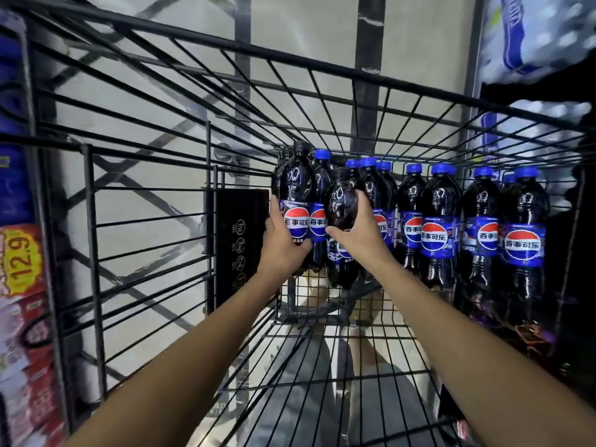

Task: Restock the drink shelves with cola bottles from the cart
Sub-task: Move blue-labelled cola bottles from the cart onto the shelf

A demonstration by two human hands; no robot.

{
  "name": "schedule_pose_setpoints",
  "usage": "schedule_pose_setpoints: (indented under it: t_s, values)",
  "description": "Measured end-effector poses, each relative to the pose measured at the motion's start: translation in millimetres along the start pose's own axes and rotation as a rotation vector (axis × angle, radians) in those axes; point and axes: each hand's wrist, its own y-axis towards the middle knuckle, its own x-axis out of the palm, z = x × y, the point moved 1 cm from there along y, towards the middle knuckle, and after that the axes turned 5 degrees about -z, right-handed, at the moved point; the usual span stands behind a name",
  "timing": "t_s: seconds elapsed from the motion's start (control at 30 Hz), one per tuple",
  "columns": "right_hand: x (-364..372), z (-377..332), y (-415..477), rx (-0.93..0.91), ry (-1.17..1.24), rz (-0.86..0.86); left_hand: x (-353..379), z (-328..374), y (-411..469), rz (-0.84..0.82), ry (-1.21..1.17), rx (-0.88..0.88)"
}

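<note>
Both arms reached down into the wire cart (290,64), toward its far end, where the cola stood. The left hand (283,240) was wrapped round the leftmost bottle (295,185), fingers curled over its blue label and thumb on the left side – a firm hold on a dark-capped bottle that stood about upright. Just beside it, the right hand (358,233) gripped the neighbouring bottle (340,201) at its shoulder, above the label, thumb across the front and fingers behind; this one sat a little lower and in front of the others. A blue-capped bottle (319,195) showed between the two. To the right, the remaining bottles (438,227) stood upright in a row along the cart's side, all blue-capped, labels facing the camera. On the cart's end panel hung a black plate (238,240) with small round symbols (too blurred to read). Red packaging with a yellow price tag (22,262) filled the left edge – shrink-wrapped water packs (532,33) the upper right.
</note>
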Motion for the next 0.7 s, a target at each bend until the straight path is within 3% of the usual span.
schedule_pose_setpoints:
  t_s: [0.3,0.7]
  values:
    - [-1,2,-8,0.005,0.079,0.015,-8,5,-3,-0.135,-0.224,0.003]
    - [-35,-11,-77,0.083,0.531,0.14,-2,43,-67,-0.282,-0.205,0.158]
